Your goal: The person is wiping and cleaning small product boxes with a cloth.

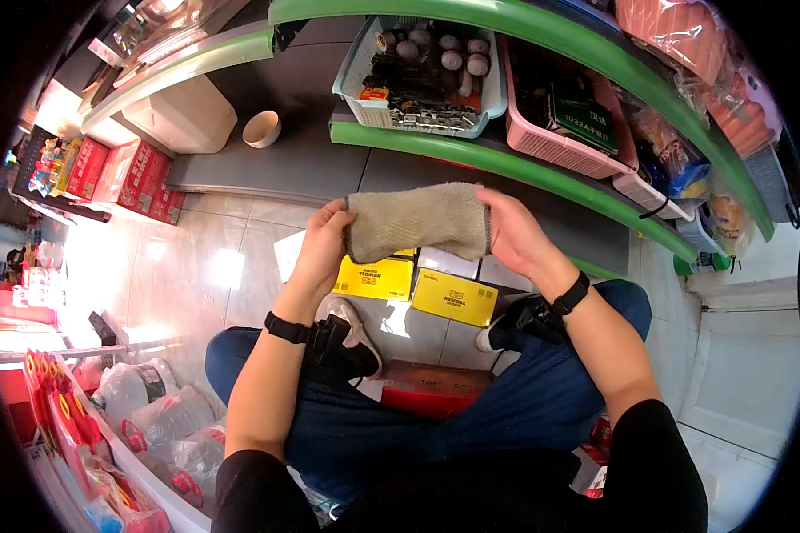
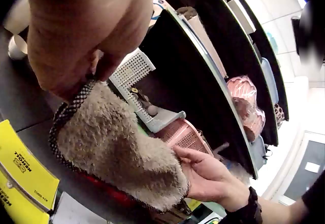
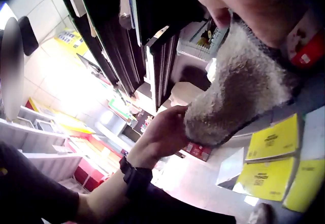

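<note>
A fuzzy beige-grey cleaning cloth (image 1: 418, 222) with dark checked edging is stretched between both hands, above yellow boxes on the floor. My left hand (image 1: 323, 244) pinches its left edge between thumb and curled fingers. At the opposite edge, my right hand (image 1: 517, 238) grips the cloth with the thumb on the near side. In the left wrist view the cloth (image 2: 117, 148) sags between the hands, its looped pile facing that camera. The right wrist view shows the cloth (image 3: 238, 87) folding inward at its middle.
Below the cloth lie yellow boxes (image 1: 455, 299) on the tiled floor. Ahead, a green-edged shelf (image 1: 436, 153) carries a light blue basket (image 1: 351, 84) and a pink basket (image 1: 542, 151). A white bowl (image 1: 261, 130) stands further left. Plastic bottles (image 1: 182, 417) fill a bin at lower left.
</note>
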`<state>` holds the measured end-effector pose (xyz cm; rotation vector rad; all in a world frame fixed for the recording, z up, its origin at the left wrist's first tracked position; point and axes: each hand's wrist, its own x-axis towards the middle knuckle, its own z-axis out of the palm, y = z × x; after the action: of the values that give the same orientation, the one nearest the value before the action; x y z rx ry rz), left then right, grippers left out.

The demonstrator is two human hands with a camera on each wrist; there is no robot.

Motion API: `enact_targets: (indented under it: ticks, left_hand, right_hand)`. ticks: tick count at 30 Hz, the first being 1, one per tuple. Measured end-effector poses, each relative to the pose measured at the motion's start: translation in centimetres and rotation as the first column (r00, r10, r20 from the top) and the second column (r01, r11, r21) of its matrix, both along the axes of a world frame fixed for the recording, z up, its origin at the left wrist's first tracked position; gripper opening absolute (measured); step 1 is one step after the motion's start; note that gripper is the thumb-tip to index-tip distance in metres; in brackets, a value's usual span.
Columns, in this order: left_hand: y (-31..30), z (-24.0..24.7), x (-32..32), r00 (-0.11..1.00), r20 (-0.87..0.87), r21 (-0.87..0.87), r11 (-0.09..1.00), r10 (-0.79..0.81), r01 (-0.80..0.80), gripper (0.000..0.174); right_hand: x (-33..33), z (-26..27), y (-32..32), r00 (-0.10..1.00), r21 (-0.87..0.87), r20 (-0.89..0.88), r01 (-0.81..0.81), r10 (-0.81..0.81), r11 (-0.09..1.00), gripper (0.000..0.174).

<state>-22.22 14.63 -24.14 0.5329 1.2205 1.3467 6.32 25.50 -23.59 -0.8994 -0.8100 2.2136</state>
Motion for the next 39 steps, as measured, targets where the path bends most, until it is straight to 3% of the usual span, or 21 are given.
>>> enact_targets:
  ticks: [1, 3, 5, 6, 8, 9, 11, 12, 15, 16, 19, 23, 26, 29, 31, 33, 35, 36, 39]
  left_hand:
    - [0.2, -1.1, -0.8, 0.998, -0.023, 0.012, 0.999, -0.050, 0.050, 0.026]
    - [0.7, -2.8, -1.7, 0.987, -0.065, 0.029, 0.988, -0.149, 0.151, 0.026]
    - [0.4, -2.2, -1.1, 0.994, -0.107, 0.015, 1.000, -0.009, 0.011, 0.023]
    - [0.3, -0.6, -0.6, 0.990, -0.128, 0.011, 0.998, 0.062, -0.061, 0.022]
    - [0.0, 2.4, -0.9, 0.990, -0.053, 0.325, 0.940, 0.131, -0.107, 0.020]
    - [-0.4, 3.1, -1.3, 0.988, -0.010, 0.459, 0.879, 0.154, -0.132, 0.019]
    - [-1.2, 3.5, -3.0, 0.993, -0.029, 0.557, 0.827, 0.112, -0.077, 0.018]
    - [-1.0, 3.4, -3.0, 0.982, -0.053, 0.551, 0.826, 0.180, -0.121, 0.016]
    - [-0.6, 4.4, -0.4, 0.949, -0.254, 0.533, 0.846, 0.185, -0.023, 0.017]
    - [-0.1, 3.3, -0.8, 0.940, -0.290, 0.494, 0.869, 0.181, -0.015, 0.020]
    - [0.0, 3.7, 0.0, 0.956, -0.230, 0.417, 0.906, 0.185, -0.075, 0.022]
    - [0.4, 1.7, -0.7, 0.952, -0.230, 0.372, 0.922, 0.203, -0.107, 0.025]
    - [0.3, -0.3, -1.7, 0.964, -0.224, 0.304, 0.950, 0.140, -0.068, 0.027]
    - [0.4, -0.1, -0.6, 0.949, -0.206, 0.280, 0.943, 0.240, -0.178, 0.027]
    - [0.7, -1.0, -1.6, 0.952, -0.209, 0.285, 0.945, 0.223, -0.159, 0.029]
    - [0.6, -0.7, -1.9, 0.991, -0.037, 0.221, 0.968, 0.131, -0.120, 0.029]
    - [0.1, 1.0, -1.7, 0.945, 0.326, 0.109, 0.994, -0.014, -0.023, 0.030]
    - [0.1, 1.5, -1.7, 0.931, 0.351, 0.031, 0.995, -0.101, 0.096, 0.028]
    - [0.3, -0.2, -1.0, 0.971, 0.237, 0.046, 0.999, 0.009, -0.021, 0.028]
  right_hand:
    - [0.0, -1.0, 0.1, 0.997, 0.098, 0.081, 0.012, -0.020, 0.995, 0.027]
    - [0.3, -1.8, 0.1, 0.995, 0.104, 0.090, 0.036, -0.046, 0.994, 0.022]
    - [0.3, -1.6, 0.3, 0.996, 0.120, 0.081, 0.037, -0.047, 0.992, 0.023]
    - [0.2, -0.9, 0.1, 0.996, 0.239, 0.049, 0.062, -0.076, 0.969, 0.023]
    - [0.0, 1.7, -0.6, 0.992, 0.458, -0.025, 0.119, -0.121, 0.881, 0.025]
    - [0.8, 2.2, -0.7, 0.995, 0.554, 0.036, 0.059, -0.094, 0.831, 0.026]
    - [2.6, 2.8, -0.3, 0.994, 0.637, 0.091, -0.010, -0.063, 0.771, 0.029]
    - [2.9, 3.0, -0.1, 0.995, 0.636, 0.082, -0.012, -0.052, 0.772, 0.032]
    - [0.9, 4.8, -0.8, 0.993, 0.639, 0.038, 0.061, -0.110, 0.766, 0.037]
    - [1.0, 3.9, -0.1, 0.994, 0.713, 0.064, 0.019, -0.092, 0.701, 0.041]
    - [0.6, 3.9, 0.0, 0.990, 0.710, 0.075, 0.032, -0.120, 0.703, 0.041]
    - [0.1, 4.9, -0.9, 0.991, 0.534, 0.026, 0.098, -0.132, 0.840, 0.040]
    - [0.9, 3.1, -0.2, 0.986, 0.513, 0.160, -0.040, -0.049, 0.857, 0.042]
    - [0.3, 3.1, -0.9, 0.997, 0.137, 0.056, 0.045, -0.053, 0.990, 0.045]
    - [0.3, 1.9, -0.6, 0.999, 0.008, -0.018, -0.040, 0.041, 0.999, 0.051]
    - [0.6, 1.3, -0.4, 0.981, -0.080, -0.120, -0.161, 0.151, 0.984, 0.054]
    - [0.6, 0.9, -0.4, 0.975, -0.113, -0.123, -0.197, 0.183, 0.974, 0.057]
    - [0.5, 0.8, -0.4, 0.972, -0.128, -0.124, -0.215, 0.199, 0.968, 0.058]
    - [1.3, -0.3, 0.4, 0.951, -0.163, -0.181, -0.280, 0.251, 0.946, 0.060]
